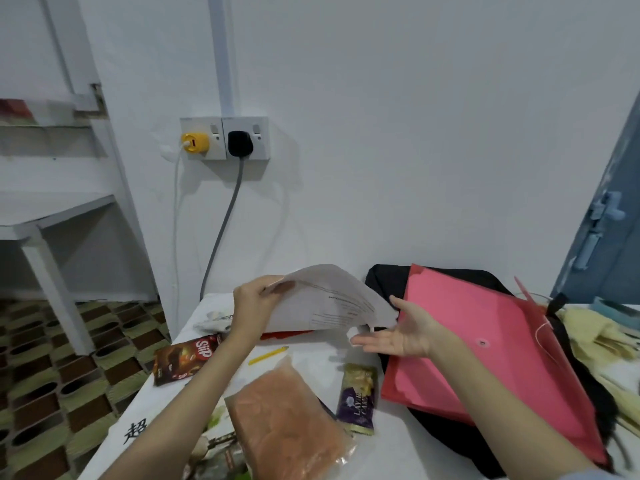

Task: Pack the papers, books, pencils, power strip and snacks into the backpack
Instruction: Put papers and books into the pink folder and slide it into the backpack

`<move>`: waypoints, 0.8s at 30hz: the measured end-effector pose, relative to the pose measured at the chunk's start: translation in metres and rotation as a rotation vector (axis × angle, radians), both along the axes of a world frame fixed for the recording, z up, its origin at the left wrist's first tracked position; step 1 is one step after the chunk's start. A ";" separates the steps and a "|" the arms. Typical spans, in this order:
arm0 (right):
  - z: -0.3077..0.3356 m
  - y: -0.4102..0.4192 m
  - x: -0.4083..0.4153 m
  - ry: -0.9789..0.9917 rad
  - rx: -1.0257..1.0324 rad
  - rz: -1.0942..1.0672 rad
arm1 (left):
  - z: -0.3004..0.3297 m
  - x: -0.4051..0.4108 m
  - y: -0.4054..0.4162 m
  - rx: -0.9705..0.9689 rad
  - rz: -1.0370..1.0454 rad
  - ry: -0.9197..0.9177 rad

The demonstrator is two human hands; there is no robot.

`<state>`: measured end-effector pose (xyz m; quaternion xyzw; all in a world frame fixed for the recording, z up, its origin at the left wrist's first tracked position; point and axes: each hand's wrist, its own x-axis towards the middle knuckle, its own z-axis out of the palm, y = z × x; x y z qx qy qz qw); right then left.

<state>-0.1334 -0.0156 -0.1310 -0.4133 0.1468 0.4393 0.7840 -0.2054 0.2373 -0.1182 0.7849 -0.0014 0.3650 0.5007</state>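
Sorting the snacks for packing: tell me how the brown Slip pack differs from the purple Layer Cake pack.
The brown Slip pack is wider and lies near the table's left edge; the purple Layer Cake pack is narrower, beside the pink folder. Slip has red lettering, Layer Cake pale lettering. Both lie flat on the table, untouched.

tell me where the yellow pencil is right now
In the head view the yellow pencil lies on the white table, between the Slip snack pack and the purple layer cake wrapper.
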 end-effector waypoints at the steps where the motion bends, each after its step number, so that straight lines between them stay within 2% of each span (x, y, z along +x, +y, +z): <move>1: 0.004 0.004 -0.002 -0.031 -0.010 0.031 | 0.004 0.000 0.000 -0.016 -0.013 0.002; 6: 0.025 0.013 -0.004 -0.274 -0.247 0.188 | 0.029 -0.012 -0.007 0.006 -0.134 0.021; 11: 0.030 0.003 0.003 -0.233 -0.263 0.302 | 0.066 -0.024 -0.008 -0.098 -0.147 -0.096; 16: 0.049 0.013 -0.003 -0.316 -0.224 0.385 | 0.086 -0.022 -0.001 -0.192 -0.164 -0.146; 19: 0.068 0.021 -0.014 -0.344 -0.135 0.359 | 0.096 -0.027 0.005 -0.471 -0.279 -0.124; 24: 0.094 0.034 -0.018 -0.537 -0.211 0.271 | 0.106 -0.063 0.041 -0.578 -0.622 -0.151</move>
